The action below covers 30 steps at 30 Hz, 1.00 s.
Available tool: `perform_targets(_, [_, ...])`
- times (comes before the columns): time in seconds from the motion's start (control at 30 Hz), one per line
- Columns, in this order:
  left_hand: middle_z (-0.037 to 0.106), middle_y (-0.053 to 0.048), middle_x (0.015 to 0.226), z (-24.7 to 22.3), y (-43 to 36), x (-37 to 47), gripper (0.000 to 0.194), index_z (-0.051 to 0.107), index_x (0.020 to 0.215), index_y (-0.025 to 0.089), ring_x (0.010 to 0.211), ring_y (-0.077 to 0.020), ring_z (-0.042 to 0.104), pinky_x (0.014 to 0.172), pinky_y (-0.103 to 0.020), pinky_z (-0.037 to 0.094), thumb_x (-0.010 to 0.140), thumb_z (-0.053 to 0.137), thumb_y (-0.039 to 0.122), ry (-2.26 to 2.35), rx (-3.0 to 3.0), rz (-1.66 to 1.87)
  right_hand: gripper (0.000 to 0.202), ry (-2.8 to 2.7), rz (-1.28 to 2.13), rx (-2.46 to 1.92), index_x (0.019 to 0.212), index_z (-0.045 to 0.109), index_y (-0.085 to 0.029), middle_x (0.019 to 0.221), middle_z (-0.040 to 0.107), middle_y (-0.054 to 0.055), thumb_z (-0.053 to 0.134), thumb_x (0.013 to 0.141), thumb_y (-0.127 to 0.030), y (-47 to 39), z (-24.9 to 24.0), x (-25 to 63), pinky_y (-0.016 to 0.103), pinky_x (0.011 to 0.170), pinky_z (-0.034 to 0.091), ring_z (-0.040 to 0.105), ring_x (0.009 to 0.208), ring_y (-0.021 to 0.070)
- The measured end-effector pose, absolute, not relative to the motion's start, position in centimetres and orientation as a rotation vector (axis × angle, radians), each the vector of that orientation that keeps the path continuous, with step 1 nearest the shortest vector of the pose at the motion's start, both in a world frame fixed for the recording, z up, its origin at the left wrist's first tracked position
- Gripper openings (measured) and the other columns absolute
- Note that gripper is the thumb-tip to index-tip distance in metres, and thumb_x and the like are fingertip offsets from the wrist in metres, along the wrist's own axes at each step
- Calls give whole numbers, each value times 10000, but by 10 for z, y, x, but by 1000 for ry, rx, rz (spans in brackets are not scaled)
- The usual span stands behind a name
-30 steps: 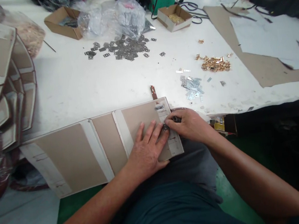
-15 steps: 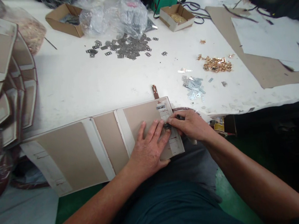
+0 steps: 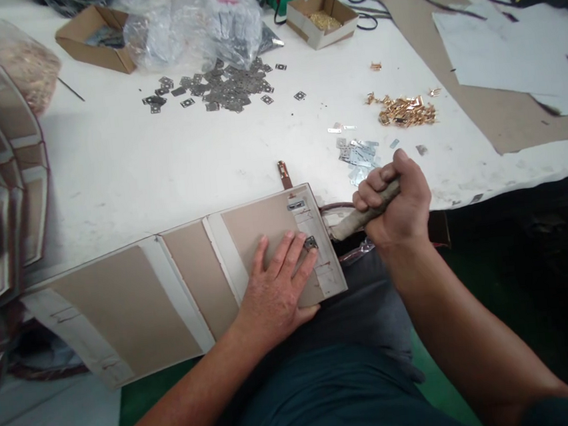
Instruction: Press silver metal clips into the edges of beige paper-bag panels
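A long panel of beige boards [image 3: 123, 315] joined by pale strips lies across my lap and the table's edge. My left hand [image 3: 273, 278] rests flat on its right section, fingers spread. By those fingertips a small dark metal plate [image 3: 309, 242] sits on the pale end strip. A second metal piece [image 3: 295, 205] is set higher on the strip. My right hand [image 3: 398, 198] is closed around a tool with a thick grey-brown handle [image 3: 367, 213], just right of the panel. The tool's lower end is hard to make out. A brown strap with a gold-coloured clasp [image 3: 283, 173] sticks out beyond the top edge.
Dark metal plates [image 3: 232, 87], silver strips [image 3: 359, 155] and gold-coloured fasteners [image 3: 407, 110] lie in piles on the white table [image 3: 123, 168]. Behind stand two cardboard boxes [image 3: 96, 40] and plastic bags [image 3: 196, 27]. Similar panels [image 3: 23, 164] are stacked at left; cardboard [image 3: 480, 114] lies right.
My right hand has left the metal plate and moved right and up, now gripping the tool's handle in a fist. My left hand stays flat on the panel. The view has shifted slightly.
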State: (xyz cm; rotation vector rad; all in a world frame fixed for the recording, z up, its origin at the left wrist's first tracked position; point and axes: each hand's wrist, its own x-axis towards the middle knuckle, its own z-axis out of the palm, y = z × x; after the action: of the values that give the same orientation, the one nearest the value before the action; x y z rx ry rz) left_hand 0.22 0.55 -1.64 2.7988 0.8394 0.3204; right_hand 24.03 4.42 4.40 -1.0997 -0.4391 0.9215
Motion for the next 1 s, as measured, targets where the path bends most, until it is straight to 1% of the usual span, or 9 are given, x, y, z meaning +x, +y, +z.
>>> perform_targets(0.07, [332,-186,1710,-18,6,2,947,478,1582,158,1603,-371,269,1322,-638,-15,847,732,698,839,2816,342,479,-400,895,-1087,696,404,-243,597,371,-90,716,869,-563,52,40,239,232,403,417,365,411,70])
perform_targets(0.17, [365,-175,1698,-23,6,2,882,481,1580,168,1600,-359,283,1323,-640,14,902,663,702,837,2843,380,514,-412,856,-1135,702,377,-251,606,355,-83,672,888,-629,57,32,232,250,407,421,367,414,81])
perform_targets(0.3, [432,-160,1666,-32,7,1,856,481,1583,192,1591,-357,306,1325,-641,41,913,651,699,848,2871,425,563,-499,856,-1170,694,349,-254,609,340,-82,627,899,-698,57,26,223,256,410,403,352,414,85])
perform_targets(0.6, [545,-143,1586,-41,9,-1,773,505,1559,191,1586,-322,329,1329,-642,49,961,620,667,824,2893,512,556,-454,880,-1110,687,329,-251,610,313,-87,681,888,-632,59,23,222,243,388,353,304,405,75])
perform_targets(0.7, [596,-123,1542,-44,10,-2,702,540,1532,187,1577,-312,348,1332,-651,56,997,583,639,783,2901,586,559,-474,880,-1134,690,321,-253,608,305,-87,665,893,-644,61,21,223,243,389,358,303,405,77])
perform_targets(0.8, [628,-90,1512,-46,10,-3,635,574,1510,219,1570,-310,364,1335,-655,69,1015,567,618,746,2911,630,558,-482,860,-1191,698,319,-255,609,293,-85,632,896,-673,62,20,221,242,393,372,306,411,83])
perform_targets(0.93, [646,-94,1489,-47,10,-4,634,571,1516,211,1559,-313,383,1337,-655,61,1020,569,605,752,2896,632,552,-456,852,-1183,695,337,-256,601,298,-83,651,879,-671,63,21,219,242,375,363,299,404,82])
perform_targets(1.0, [647,-100,1486,-47,10,-3,630,575,1514,209,1553,-313,392,1336,-654,57,1027,553,608,750,2895,632,548,-489,847,-1166,687,342,-256,599,299,-81,642,891,-668,62,21,219,243,365,354,295,396,82])
